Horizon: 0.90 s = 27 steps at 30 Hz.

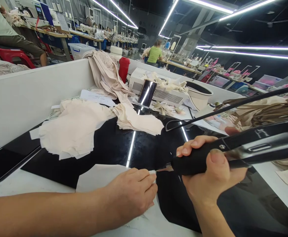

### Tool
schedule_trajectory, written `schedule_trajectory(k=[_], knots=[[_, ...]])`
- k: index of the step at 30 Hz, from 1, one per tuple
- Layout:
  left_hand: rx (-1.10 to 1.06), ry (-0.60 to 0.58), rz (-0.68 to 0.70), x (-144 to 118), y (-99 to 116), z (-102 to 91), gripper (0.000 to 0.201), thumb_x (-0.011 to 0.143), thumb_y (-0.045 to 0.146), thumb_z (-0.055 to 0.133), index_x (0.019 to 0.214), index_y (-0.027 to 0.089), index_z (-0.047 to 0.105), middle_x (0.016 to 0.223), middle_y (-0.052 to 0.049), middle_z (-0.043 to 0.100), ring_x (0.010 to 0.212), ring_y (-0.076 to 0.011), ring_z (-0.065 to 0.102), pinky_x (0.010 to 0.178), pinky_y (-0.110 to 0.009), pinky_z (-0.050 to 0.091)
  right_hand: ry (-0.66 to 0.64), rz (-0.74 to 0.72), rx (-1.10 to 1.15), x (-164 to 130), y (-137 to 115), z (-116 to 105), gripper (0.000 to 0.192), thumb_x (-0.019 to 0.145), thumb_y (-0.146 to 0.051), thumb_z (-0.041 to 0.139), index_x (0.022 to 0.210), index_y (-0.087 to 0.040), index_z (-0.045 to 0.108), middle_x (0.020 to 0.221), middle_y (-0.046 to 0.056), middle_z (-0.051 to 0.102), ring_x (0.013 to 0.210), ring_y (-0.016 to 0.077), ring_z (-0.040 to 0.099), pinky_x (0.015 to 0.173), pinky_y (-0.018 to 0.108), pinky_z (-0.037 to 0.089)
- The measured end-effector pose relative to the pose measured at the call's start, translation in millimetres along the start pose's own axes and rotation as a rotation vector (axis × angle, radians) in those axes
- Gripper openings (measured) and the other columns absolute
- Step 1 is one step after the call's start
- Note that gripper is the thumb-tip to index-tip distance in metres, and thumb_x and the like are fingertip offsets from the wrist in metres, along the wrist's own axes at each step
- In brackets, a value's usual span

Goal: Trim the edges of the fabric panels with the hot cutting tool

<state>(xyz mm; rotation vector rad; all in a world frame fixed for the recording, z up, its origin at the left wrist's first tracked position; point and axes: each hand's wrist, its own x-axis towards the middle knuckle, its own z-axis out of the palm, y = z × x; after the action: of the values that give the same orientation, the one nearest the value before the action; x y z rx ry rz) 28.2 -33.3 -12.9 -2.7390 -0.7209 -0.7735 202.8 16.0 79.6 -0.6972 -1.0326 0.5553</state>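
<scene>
The right hand (209, 169) grips a black tool (232, 153); the left hand (131, 192) pins a fabric piece (97, 177).

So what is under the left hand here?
The left hand presses a pale fabric piece flat on the glossy black tabletop. The tool tip in the right hand meets its edge. The hand covers the fabric beneath it.
</scene>
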Motion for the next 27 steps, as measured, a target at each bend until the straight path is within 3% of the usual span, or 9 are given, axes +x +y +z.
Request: schedule_trajectory(k=[4,10,16,27], knots=[[-0.004,0.053,-0.015,0.5,1.3,0.3,0.023,0.119,0.027,0.062,0.115,0.012,0.078,0.123,-0.011,0.083,0.107,-0.0222,0.076,0.083,-0.032,0.062,0.012,0.005,0.011,0.3,-2.7,0.5,0.042,0.080,-0.033,0.089,0.113,-0.029,0.062,0.073,-0.010,0.071,0.049,0.0129,0.061,0.047,0.027,0.057],[0.006,0.050,-0.011,1.2,2.4,1.3,0.022,0.119,0.027,0.063,0.115,0.012,0.078,0.126,-0.012,0.082,0.108,-0.0218,0.076,0.083,-0.032,0.062,0.007,0.009,-0.011,-4.0,2.0,-1.6,0.053,0.079,-0.035,0.090,0.125,-0.030,0.063,0.075,-0.010,0.072,0.048,0.0149,0.063,0.046,0.030,0.058],[0.005,0.024,-0.001,-0.2,2.1,2.0,0.023,0.119,0.028,0.063,0.118,0.011,0.078,0.127,-0.012,0.082,0.110,-0.0221,0.077,0.086,-0.033,0.063,0.021,-0.024,0.005,0.6,-3.6,-0.8,0.047,0.079,-0.032,0.088,0.119,-0.029,0.064,0.073,-0.010,0.072,0.048,0.0143,0.061,0.045,0.028,0.057],[0.009,0.065,-0.014,0.7,2.8,2.2,0.024,0.119,0.026,0.059,0.114,0.012,0.078,0.125,-0.012,0.082,0.107,-0.0222,0.076,0.085,-0.033,0.061,0.004,-0.028,-0.017,-5.5,2.6,-1.1,0.050,0.083,-0.032,0.088,0.125,-0.028,0.062,0.075,-0.011,0.072,0.049,0.0142,0.063,0.048,0.030,0.059]])
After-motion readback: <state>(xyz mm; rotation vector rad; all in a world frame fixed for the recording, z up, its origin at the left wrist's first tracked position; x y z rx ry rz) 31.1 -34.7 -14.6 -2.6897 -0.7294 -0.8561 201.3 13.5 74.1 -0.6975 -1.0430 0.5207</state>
